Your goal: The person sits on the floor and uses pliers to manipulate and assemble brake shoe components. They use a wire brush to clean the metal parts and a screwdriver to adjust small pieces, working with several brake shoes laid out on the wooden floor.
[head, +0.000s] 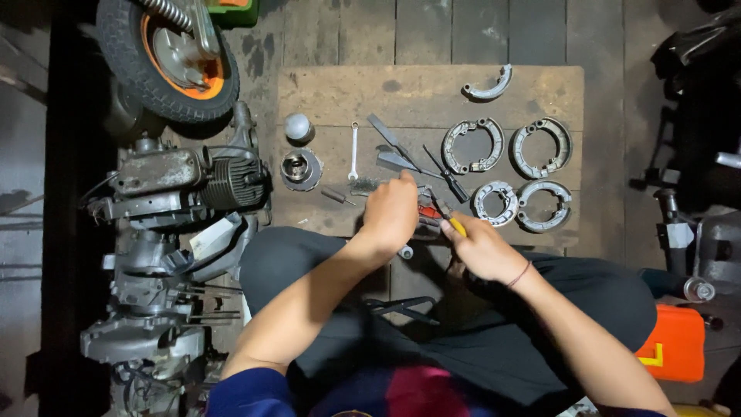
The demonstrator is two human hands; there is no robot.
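Both forearms come in from the bottom edge over the dark trousers [432,340]. Right hand [482,249] is closed around yellow-handled pliers [449,216], long axis running diagonally, nose pointing up-left toward a small red part [428,211]. Left hand [392,210] is curled over that part, fingers bent; can't tell if it actually grips it, the hand hides most of it. Both sit at the near edge of the wooden board [324,85]. Just beyond: screwdriver [446,174], two flat blades [392,147], spanner [353,150] lying lengthwise away from the person. Right of those, four ring-shaped brake shoe pairs [472,144] plus one single shoe [489,86]. Left: engine [185,181], wheel [166,58].
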